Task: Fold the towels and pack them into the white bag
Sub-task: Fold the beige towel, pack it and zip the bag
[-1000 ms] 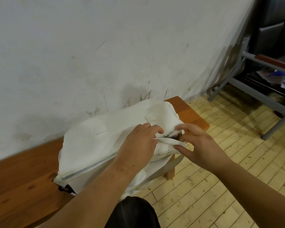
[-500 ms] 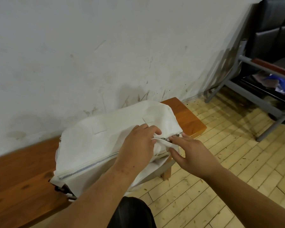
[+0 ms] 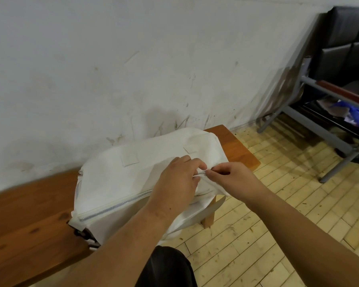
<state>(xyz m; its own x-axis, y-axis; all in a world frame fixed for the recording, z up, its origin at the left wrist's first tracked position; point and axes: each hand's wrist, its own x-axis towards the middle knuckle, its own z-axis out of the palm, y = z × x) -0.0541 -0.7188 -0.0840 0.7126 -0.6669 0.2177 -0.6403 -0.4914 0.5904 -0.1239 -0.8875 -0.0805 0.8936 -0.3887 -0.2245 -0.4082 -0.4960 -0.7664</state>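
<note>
The white bag (image 3: 116,179) lies on its side on the wooden bench (image 3: 25,224), against the scuffed wall, its right end near the bench's end. The zipper (image 3: 116,207) runs along the near edge, teeth meshed where visible.

The left hand (image 3: 174,181), fingers curled, pinches the cloth beside the zipper's right end, apparently to keep it taut. The right hand (image 3: 234,179) pinches that zipper end between thumb and fingertips; whether it holds the pull is too small to tell.

The bag is soft matte cloth, bulging, with sewn patches. A flat strap (image 3: 212,208) hangs off the bench. No towels show.
</note>
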